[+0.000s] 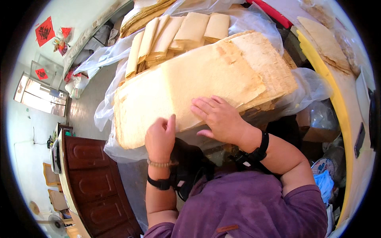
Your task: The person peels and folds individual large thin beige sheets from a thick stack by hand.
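Observation:
A broad stack of thin, pale yellow sheets (274, 67) with ragged edges lies in front of me. Its top sheet (214, 75) covers the middle and left of the pile, with a line across it where the tone changes. My right hand (218, 119) rests palm down at the near edge of the top sheet, fingers stretched out and thumb apart. At the near left edge is my left hand (160, 137), its fingers curled in and its thumb pointing up. Whatever those curled fingers may hold is hidden, and the hand is slightly blurred.
Folded bundles of similar sheets (174, 33) sit behind the stack. Clear plastic sheeting (105, 115) spreads beneath and around it. A brown wooden cabinet (95, 166) stands at the left. At the right, a yellow-edged surface (339, 107) holds more sheets (323, 41) and a phone-like dark slab (360, 140).

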Available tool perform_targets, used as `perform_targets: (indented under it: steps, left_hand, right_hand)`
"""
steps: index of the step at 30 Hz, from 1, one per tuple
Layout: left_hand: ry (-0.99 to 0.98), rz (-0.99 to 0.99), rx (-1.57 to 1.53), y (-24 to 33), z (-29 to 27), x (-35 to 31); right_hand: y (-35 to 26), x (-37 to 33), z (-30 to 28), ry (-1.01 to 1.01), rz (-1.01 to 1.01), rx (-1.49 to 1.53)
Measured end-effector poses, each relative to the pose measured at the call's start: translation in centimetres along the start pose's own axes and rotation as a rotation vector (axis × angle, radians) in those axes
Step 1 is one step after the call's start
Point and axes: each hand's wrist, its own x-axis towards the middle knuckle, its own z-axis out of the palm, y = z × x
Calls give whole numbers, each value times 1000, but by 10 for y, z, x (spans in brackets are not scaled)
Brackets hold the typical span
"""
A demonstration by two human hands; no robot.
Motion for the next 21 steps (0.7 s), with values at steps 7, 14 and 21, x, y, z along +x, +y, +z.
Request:
perform_targets:
  steps: [7, 14, 21]
  left_hand:
    - [-316, -278, -642, 7, 3, -16]
    - [-347, -271, -1025, 37, -12, -4]
    - [-288, -91, -961, 31, -5, 4]
  right_hand:
    - [-3, 0, -4, -5, -11, -9]
    - [-11, 9, -2, 90, 81, 99]
    - [-24, 21, -2, 205, 143, 128]
